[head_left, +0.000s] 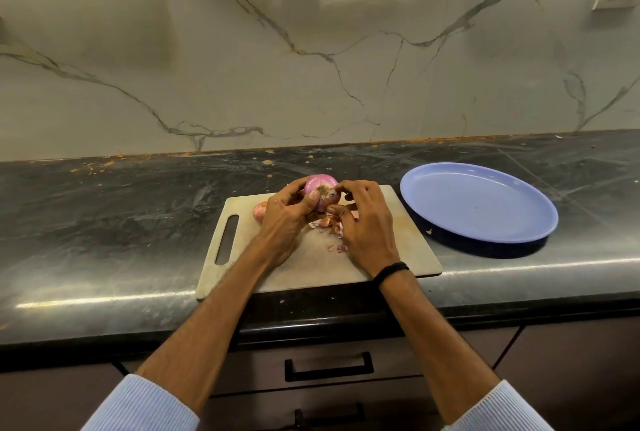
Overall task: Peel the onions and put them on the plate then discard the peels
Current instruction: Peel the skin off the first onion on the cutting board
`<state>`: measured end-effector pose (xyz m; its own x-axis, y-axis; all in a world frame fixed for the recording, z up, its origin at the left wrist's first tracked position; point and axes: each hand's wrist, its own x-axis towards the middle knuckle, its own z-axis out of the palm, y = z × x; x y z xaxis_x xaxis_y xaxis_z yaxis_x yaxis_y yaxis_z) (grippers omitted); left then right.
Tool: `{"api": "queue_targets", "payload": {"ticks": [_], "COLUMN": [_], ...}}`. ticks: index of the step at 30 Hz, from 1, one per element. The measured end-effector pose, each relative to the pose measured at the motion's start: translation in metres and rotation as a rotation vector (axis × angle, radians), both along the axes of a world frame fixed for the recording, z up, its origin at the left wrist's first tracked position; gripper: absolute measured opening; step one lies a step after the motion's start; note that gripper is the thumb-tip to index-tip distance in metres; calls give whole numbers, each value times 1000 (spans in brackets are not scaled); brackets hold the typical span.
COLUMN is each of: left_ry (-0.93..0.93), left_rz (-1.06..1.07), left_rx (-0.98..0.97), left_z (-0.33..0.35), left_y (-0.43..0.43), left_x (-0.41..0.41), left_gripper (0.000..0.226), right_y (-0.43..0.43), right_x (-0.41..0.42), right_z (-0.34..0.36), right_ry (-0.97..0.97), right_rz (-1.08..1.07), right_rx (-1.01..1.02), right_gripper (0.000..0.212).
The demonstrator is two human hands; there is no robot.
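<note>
Dark stone countertop (104, 222), mottled grey-black, glossy along its rounded front edge; orange specks (267, 162) scattered at the back where it meets the wall. Pale cutting board (398, 243) lies flat on it at centre, turned slightly askew, handle slot (227, 240) at the left end; its near edge reaches the counter's front edge. On the board: one pinkish onion (259, 211) near the far left, only partly in view; loose purple-brown peels (337, 247) around the middle. Blue plate (478, 202) sits on the counter just right of the board, apart from it; a small pale scrap (429, 231) lies on the counter between them.
</note>
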<state>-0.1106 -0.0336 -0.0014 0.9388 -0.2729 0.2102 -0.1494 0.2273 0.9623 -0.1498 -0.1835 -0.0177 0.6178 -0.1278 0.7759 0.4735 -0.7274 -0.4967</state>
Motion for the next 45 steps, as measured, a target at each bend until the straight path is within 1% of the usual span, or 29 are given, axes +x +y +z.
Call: {"api": "queue_targets", "payload": {"ticks": [7, 12, 18, 20, 23, 24, 26, 30, 33, 36, 40, 45], "left_ry": [-64, -103, -109, -96, -63, -57, -54, -41, -57, -58, -97, -122], "left_rz": [13, 14, 35, 49, 77, 81, 85, 78, 77, 56, 60, 85], "left_rx": [81, 139, 180, 182, 146, 136, 122, 83, 93, 78, 133, 194], "left_z": [-4, -3, -8, -8, -7, -8, -8, -6, -5, -2, 1, 1], "left_y": [-1, -1, 1, 1, 1, 1, 0, -2, -2, -3, -4, -3], "left_x": [0, -2, 4, 4, 2, 3, 3, 1, 0, -3, -6, -6], "left_gripper": [60, 44, 34, 35, 55, 54, 46, 57, 48, 46, 62, 51], "right_y": [-1, -1, 1, 2, 3, 3, 3, 2, 1, 0, 0, -1], "right_x": [3, 4, 4, 4, 5, 5, 5, 5, 3, 3, 4, 3], "right_z": [-2, -3, -3, -2, -3, -4, -4, -2, 0, -1, -2, -1], "right_ry": [41, 56, 67, 76, 90, 97, 105, 83, 42, 55, 50, 37], "right_rz": [-10, -59, -52, -46, -38, -34, -31, -37, -28, -39, -80, -114], "right_rx": [3, -61, -84, -93, -136, -140, -123, -27, 60, 44, 15, 11], "right_gripper": [26, 21, 15, 13, 3, 3, 4, 6, 14, 15, 7, 7]}}
